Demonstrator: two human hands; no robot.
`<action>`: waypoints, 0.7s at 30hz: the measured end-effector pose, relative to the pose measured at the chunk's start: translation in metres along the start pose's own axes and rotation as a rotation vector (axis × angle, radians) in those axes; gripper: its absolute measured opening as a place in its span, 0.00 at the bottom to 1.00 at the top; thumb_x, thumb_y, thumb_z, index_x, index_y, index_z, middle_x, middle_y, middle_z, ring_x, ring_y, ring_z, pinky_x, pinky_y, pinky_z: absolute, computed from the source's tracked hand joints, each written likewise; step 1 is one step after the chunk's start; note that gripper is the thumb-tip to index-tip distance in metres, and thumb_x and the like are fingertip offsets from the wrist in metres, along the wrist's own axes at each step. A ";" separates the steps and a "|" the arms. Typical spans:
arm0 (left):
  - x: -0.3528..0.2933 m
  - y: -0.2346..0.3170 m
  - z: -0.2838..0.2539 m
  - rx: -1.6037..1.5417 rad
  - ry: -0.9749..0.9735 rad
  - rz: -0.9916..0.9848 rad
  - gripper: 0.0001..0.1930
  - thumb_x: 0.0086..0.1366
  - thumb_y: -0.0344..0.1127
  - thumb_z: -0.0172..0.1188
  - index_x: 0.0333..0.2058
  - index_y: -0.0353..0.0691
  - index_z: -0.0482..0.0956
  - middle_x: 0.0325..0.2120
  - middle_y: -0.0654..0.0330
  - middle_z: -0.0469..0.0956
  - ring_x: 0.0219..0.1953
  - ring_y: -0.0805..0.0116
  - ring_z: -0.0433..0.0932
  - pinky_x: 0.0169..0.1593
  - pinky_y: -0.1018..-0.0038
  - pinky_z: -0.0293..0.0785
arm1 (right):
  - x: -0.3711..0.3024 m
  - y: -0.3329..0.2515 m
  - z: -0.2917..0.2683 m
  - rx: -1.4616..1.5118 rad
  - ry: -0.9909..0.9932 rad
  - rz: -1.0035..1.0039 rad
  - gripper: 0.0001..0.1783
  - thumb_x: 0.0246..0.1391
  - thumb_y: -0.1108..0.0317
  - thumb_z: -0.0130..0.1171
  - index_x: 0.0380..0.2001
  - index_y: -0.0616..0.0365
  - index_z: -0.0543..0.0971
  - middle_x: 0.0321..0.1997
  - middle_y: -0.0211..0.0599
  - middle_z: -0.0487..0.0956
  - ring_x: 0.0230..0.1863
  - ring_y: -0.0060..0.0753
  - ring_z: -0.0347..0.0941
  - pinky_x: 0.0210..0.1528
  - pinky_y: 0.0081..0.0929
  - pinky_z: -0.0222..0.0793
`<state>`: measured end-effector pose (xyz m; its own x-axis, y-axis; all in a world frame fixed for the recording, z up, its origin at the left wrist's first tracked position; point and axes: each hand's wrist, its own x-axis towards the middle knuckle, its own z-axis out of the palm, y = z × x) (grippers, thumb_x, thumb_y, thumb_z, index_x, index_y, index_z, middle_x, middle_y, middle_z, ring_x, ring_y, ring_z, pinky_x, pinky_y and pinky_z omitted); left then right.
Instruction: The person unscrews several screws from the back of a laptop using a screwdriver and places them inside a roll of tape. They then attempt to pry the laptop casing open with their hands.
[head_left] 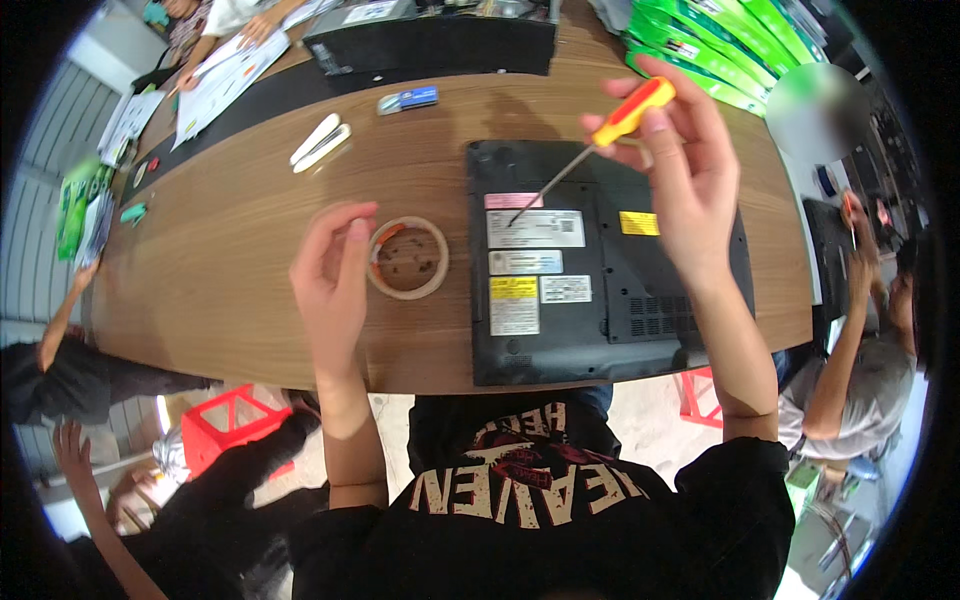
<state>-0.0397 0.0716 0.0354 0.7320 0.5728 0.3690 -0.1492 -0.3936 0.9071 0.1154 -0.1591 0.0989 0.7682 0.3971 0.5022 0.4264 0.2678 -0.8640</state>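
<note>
Laptop (pixel 600 290) unscrewing under way — right hand (pixel 680 190) grips the screwdriver (pixel 600 140), left hand (pixel 335 275) pinches something too small to tell over the tape roll (pixel 408 258) — next, the tip must seat squarely.

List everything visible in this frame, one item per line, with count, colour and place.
laptop: 1, black, upside down on the table, bearing several stickers
screwdriver: 1, orange and yellow handle, tip on the laptop's base
tape roll: 1, tan, flat on the table left of the laptop
table: 1, brown wood
white pieces: 2, far left of the laptop
small blue item: 1, far table edge
green boxes: several, stacked top right
red stools: 2, under the table
left hand: beside the tape roll
right hand: gripping the screwdriver
</note>
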 end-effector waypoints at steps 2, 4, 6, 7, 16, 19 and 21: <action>0.000 -0.011 -0.004 0.054 -0.073 0.063 0.07 0.65 0.28 0.55 0.39 0.34 0.79 0.39 0.59 0.78 0.42 0.71 0.75 0.44 0.77 0.71 | 0.000 0.009 0.024 0.039 -0.065 0.010 0.17 0.65 0.75 0.42 0.57 0.62 0.64 0.49 0.44 0.76 0.47 0.35 0.78 0.48 0.25 0.77; -0.003 -0.014 -0.001 0.101 -0.073 0.089 0.06 0.63 0.27 0.58 0.37 0.36 0.81 0.40 0.58 0.77 0.41 0.68 0.76 0.42 0.77 0.71 | 0.000 0.022 0.040 0.034 -0.112 0.038 0.17 0.65 0.75 0.43 0.56 0.62 0.65 0.50 0.43 0.76 0.48 0.34 0.78 0.48 0.24 0.77; -0.008 -0.014 -0.006 0.236 -0.132 0.135 0.06 0.59 0.28 0.61 0.35 0.38 0.82 0.39 0.57 0.77 0.42 0.63 0.76 0.43 0.73 0.71 | 0.000 0.033 0.059 0.041 -0.184 0.038 0.16 0.65 0.75 0.43 0.56 0.62 0.65 0.51 0.44 0.76 0.49 0.34 0.77 0.49 0.25 0.76; -0.010 -0.021 -0.003 0.260 -0.135 0.150 0.06 0.56 0.29 0.63 0.34 0.39 0.82 0.38 0.56 0.77 0.42 0.60 0.75 0.44 0.70 0.71 | -0.003 0.037 0.064 0.024 -0.193 0.063 0.16 0.65 0.75 0.42 0.56 0.61 0.65 0.50 0.44 0.76 0.49 0.35 0.77 0.49 0.25 0.76; -0.019 -0.033 0.014 0.387 -0.129 0.205 0.07 0.49 0.34 0.69 0.29 0.44 0.83 0.38 0.65 0.76 0.44 0.62 0.72 0.47 0.64 0.67 | -0.011 0.026 0.074 0.022 -0.200 0.144 0.18 0.66 0.72 0.42 0.57 0.64 0.62 0.53 0.48 0.71 0.52 0.44 0.75 0.53 0.32 0.74; -0.019 -0.036 0.013 0.394 -0.128 0.187 0.05 0.51 0.34 0.68 0.28 0.44 0.83 0.38 0.67 0.76 0.45 0.63 0.72 0.48 0.64 0.65 | -0.010 0.028 0.077 0.029 -0.191 0.138 0.18 0.67 0.72 0.42 0.57 0.64 0.62 0.53 0.48 0.71 0.52 0.45 0.75 0.54 0.34 0.74; -0.019 -0.040 0.012 0.363 -0.152 0.168 0.04 0.52 0.34 0.68 0.27 0.44 0.82 0.38 0.67 0.76 0.47 0.64 0.71 0.49 0.64 0.63 | -0.009 0.027 0.076 0.026 -0.190 0.138 0.18 0.67 0.72 0.42 0.57 0.64 0.62 0.53 0.49 0.71 0.52 0.45 0.75 0.54 0.34 0.74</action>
<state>-0.0398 0.0683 -0.0106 0.8113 0.3771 0.4468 -0.0509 -0.7157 0.6965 0.0838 -0.0887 0.0735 0.7137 0.5891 0.3789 0.3090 0.2207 -0.9251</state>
